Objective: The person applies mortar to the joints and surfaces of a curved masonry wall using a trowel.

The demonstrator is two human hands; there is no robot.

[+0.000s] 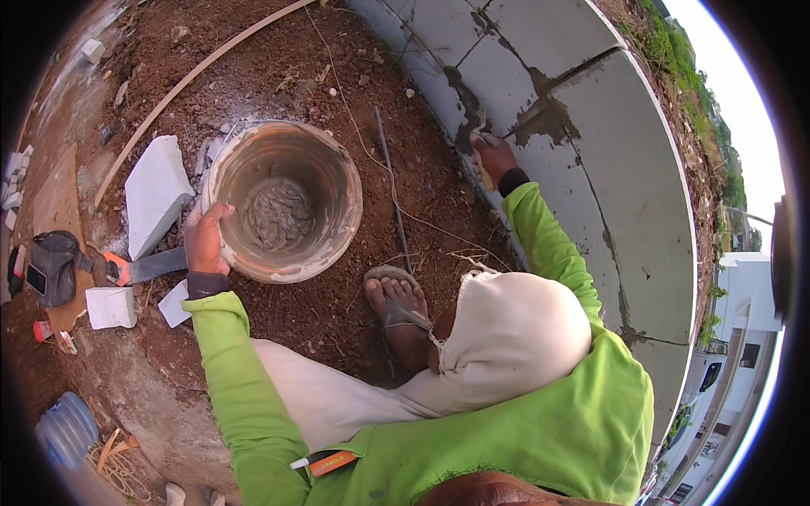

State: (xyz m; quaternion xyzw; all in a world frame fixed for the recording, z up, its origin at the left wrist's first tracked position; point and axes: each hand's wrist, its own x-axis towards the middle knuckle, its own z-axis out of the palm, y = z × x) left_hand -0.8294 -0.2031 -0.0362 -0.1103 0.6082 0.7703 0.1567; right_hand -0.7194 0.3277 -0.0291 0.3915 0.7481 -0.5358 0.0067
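My left hand [209, 236] grips the side of a large mud-stained bucket [339, 202], which has a mound of grey wet mortar [278, 211] at its bottom. My right hand [494, 160] is closed on a trowel [483, 175] by its pale handle, against a low wall of grey blocks [620, 160]. Dark wet mortar [540, 118] lines several joints and smears the block faces near that hand. My sandalled foot [392, 304] is on the red soil below the bucket.
A white block [156, 194], smaller offcuts [110, 308], a hand saw [160, 268] and a black pouch [55, 278] lie at left. A curved plank [181, 84], a thin rod [388, 169] and a string [359, 139] cross the soil. A water jug [66, 430] sits lower left.
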